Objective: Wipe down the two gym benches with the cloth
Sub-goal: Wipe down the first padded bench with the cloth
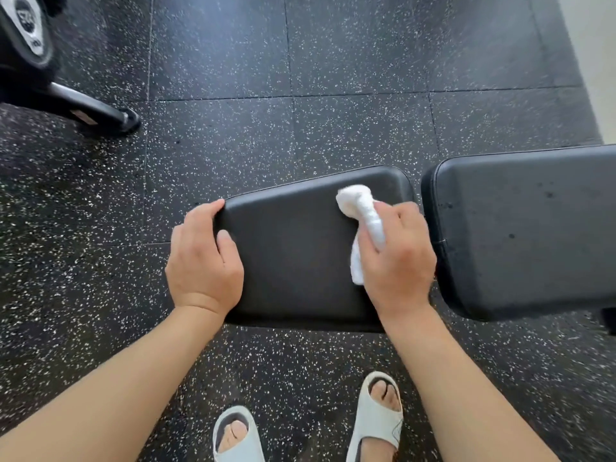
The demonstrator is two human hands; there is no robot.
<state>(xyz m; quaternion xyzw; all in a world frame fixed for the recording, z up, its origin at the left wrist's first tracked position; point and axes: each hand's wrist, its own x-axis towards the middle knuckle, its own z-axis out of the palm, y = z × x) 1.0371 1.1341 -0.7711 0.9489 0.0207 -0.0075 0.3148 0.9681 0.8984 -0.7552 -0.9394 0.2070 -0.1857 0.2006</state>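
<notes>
Both of my bare forearms reach in from the bottom edge, angled toward a black padded bench below me. Between them, lower down, my feet stand in pale open-toed slides point(375, 418) on a dark rubber floor point(333, 61) flecked with white.

My left hand point(205, 258) rests on the left end of the bench's seat pad point(293, 255), fingers curled over its far left corner and the thumb lying flat on top of the pad. It clasps the pad's edge and holds nothing else.

My right hand point(398, 261) is closed around a white cloth point(358, 211), bunched into a roll. One end of the cloth sticks out past my fingers and presses against the seat pad near its far right corner; the other end hangs out below my thumb, also lying on the pad.

Just beside the seat pad, to the right and separated by a narrow gap, sits the larger back pad point(520, 228) of the same bench, black as well, with a few small dark spots on its surface. It runs off the right edge of view.

At the far upper left, well apart from the bench, a black metal foot point(96, 111) of another piece of gym equipment rests on the floor, blurred.
</notes>
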